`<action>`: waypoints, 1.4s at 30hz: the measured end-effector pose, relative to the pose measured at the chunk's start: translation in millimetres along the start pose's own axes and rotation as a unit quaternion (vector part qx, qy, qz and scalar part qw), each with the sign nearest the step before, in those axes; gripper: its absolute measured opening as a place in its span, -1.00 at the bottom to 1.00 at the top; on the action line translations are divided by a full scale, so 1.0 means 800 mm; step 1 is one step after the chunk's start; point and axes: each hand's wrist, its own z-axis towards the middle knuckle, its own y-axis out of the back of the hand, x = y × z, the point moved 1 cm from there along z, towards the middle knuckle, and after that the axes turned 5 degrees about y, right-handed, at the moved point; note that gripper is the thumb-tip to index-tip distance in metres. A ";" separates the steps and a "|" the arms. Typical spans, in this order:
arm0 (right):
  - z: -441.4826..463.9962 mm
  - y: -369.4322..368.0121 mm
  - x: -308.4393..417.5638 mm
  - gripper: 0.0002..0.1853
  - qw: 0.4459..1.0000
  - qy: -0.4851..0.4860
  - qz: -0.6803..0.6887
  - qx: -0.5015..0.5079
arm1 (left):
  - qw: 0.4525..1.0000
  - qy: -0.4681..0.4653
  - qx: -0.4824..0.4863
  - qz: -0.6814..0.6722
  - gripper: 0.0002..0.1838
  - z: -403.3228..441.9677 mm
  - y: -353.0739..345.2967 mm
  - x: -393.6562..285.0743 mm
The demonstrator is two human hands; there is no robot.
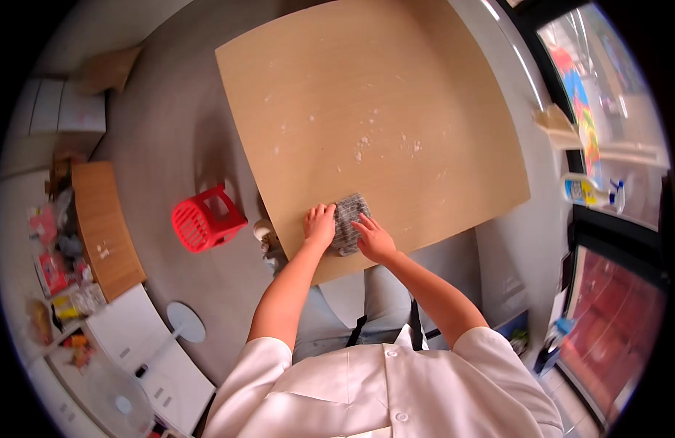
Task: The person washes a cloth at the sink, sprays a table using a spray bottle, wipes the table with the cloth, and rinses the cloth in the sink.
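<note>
A grey checked cloth point(345, 232), folded into a rough rectangle, lies flat at the near edge of the wooden tabletop point(315, 73). My left hand point(321, 223) is at the cloth's left edge, its fingers bent and closed against that side. From the right, my right hand point(375, 239) reaches over the cloth with fingers apart, the tips touching its top. White crumbs point(364, 146) and powdery specks are scattered on the board beyond both hands.
A red plastic stool point(208, 218) stands on the floor left of the table. At the right, a spray bottle point(587, 190) is by the glass door. Left are a wooden-topped cabinet point(107, 230), white drawers point(144, 343) and a standing fan point(122, 401).
</note>
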 end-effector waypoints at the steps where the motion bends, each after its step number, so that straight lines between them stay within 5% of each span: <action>1: 0.001 -0.006 0.010 -0.45 0.999 -0.043 -0.004 0.010 | 0.999 0.002 0.047 0.015 -0.63 0.002 0.003 0.000; 5: -0.002 -0.069 0.061 -0.38 0.989 -0.147 -0.020 -0.027 | 0.984 -0.052 0.159 0.067 -0.67 -0.001 0.011 0.040; 10: -0.053 -0.130 0.120 -0.35 0.985 -0.149 -0.078 -0.042 | 0.960 -0.073 0.228 0.146 -0.76 -0.058 -0.005 0.074; 13: -0.056 -0.166 0.166 -0.35 0.983 -0.169 -0.063 -0.031 | 0.971 -0.088 0.148 0.167 -0.77 -0.108 0.002 0.108; 17: -0.057 -0.189 0.164 -0.37 0.983 -0.160 -0.083 -0.043 | 0.941 -0.313 0.028 0.129 -0.33 -0.158 -0.032 0.137; 21: -0.067 -0.184 0.147 -0.40 0.988 -0.125 -0.087 -0.033 | 0.965 -0.235 0.107 0.038 -0.34 -0.167 -0.053 0.124; 32: -0.017 -0.081 -0.017 -0.45 0.966 -0.085 -0.217 -0.112 | 0.963 -0.266 -0.035 0.037 -0.33 -0.020 -0.081 -0.006; 42: -0.083 -0.158 0.049 -0.41 0.978 0.032 -0.203 0.015 | 0.992 -0.115 -0.035 -0.021 -0.36 -0.171 -0.119 0.054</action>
